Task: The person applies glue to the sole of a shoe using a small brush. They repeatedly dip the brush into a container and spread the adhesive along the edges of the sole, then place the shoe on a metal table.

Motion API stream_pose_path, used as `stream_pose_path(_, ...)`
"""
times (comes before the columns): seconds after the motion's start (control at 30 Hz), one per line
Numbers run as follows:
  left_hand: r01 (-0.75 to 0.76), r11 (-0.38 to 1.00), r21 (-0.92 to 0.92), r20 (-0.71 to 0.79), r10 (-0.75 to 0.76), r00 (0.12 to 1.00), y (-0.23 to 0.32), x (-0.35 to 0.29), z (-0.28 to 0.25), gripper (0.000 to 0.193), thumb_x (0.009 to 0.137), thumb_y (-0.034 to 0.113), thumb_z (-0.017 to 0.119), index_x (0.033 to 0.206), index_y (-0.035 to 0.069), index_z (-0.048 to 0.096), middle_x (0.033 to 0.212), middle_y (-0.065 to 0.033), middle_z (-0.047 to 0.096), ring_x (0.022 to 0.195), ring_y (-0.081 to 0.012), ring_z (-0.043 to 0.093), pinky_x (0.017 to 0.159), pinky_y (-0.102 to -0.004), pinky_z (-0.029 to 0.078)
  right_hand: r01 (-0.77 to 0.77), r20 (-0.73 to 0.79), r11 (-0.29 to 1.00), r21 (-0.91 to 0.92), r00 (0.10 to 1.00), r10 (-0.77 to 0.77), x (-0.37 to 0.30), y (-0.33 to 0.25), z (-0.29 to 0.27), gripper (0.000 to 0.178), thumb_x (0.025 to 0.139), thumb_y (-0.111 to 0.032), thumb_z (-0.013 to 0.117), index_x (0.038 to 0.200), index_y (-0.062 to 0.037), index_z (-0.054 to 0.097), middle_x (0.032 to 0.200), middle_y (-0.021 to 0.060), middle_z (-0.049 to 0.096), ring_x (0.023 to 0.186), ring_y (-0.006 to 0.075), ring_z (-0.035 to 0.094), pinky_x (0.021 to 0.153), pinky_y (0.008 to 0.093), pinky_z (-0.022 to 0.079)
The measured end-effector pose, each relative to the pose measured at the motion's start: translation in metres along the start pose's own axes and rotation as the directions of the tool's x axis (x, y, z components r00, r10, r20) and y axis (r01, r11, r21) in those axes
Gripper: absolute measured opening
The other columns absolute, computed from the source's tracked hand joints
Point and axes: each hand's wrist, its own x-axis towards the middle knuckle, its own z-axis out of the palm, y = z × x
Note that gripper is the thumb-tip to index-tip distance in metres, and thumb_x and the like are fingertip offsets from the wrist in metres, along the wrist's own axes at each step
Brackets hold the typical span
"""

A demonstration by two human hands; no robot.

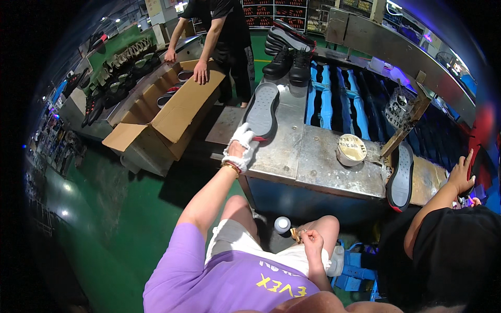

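My left hand (241, 146), in a white glove, reaches onto the metal bench. Its fingers close on the near end of a grey shoe sole (262, 108) with a dark rim and a red patch at that end. Over my lap, my right hand (312, 244) is bare and pinches a small tan brush-like tool (296, 235); its exact kind is hard to make out. A bottle with a white cap (282, 225) is beside that tool, between my knees.
Black shoes (288, 65) and stacked soles (287, 40) stand farther back. A white tub (351, 149) and another sole (401, 177) lie rightward, near a conveyor carrying blue strips (326, 96). A co-worker holds a cardboard box (180, 112); another person's arm (436, 203) reaches in at right.
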Motion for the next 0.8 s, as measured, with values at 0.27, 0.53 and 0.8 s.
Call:
stream_pose_path(0.27, 0.175, 0.232, -0.957, 0.035, -0.505, 0.862, 0.093, -0.115, -0.06, 0.018, 0.09, 0.013, 0.061, 0.105, 0.005, 0.065, 0.143, -0.0174, 0.051, 0.118, -0.0211, 0.057, 0.096, -0.0327, 0.049, 0.003, -0.069, 1.0, -0.024, 0.998, -0.005, 0.0, 0.017, -0.011, 0.022, 0.087, -0.018, 0.076, 0.079, -0.0002, 0.066, 0.067, 0.0029, 0.066, 0.061, 0.0069, 0.057, 0.058, 0.0239, 0.045)
stream_pose_path(0.53, 0.622, -0.547, -0.561, 0.826, -0.313, 0.469, 0.082, -0.097, -0.029, 0.02, 0.089, 0.021, 0.069, 0.104, 0.008, 0.065, 0.1, -0.01, 0.07, 0.066, -0.0206, 0.066, 0.05, -0.0257, 0.053, -0.013, -0.019, 0.998, 0.067, 1.0, 0.014, -0.012, -0.012, -0.004, 0.016, 0.09, -0.011, 0.073, 0.082, -0.0017, 0.063, 0.075, -0.0003, 0.064, 0.065, 0.0042, 0.054, 0.059, 0.0196, 0.043)
stream_pose_path(0.8, 0.326, -0.342, -0.881, 0.469, -0.548, 0.693, 0.15, -0.135, -0.036, 0.042, 0.087, -0.007, 0.06, 0.128, 0.002, 0.058, 0.118, -0.0115, 0.066, 0.107, -0.0244, 0.064, 0.095, -0.0355, 0.052, 0.285, -0.177, 0.943, 0.173, 0.951, -0.255, -0.032, -0.095, -0.01, 0.014, 0.087, -0.003, 0.074, 0.081, 0.0017, 0.062, 0.093, 0.008, 0.07, 0.08, 0.0096, 0.064, 0.072, 0.024, 0.051)
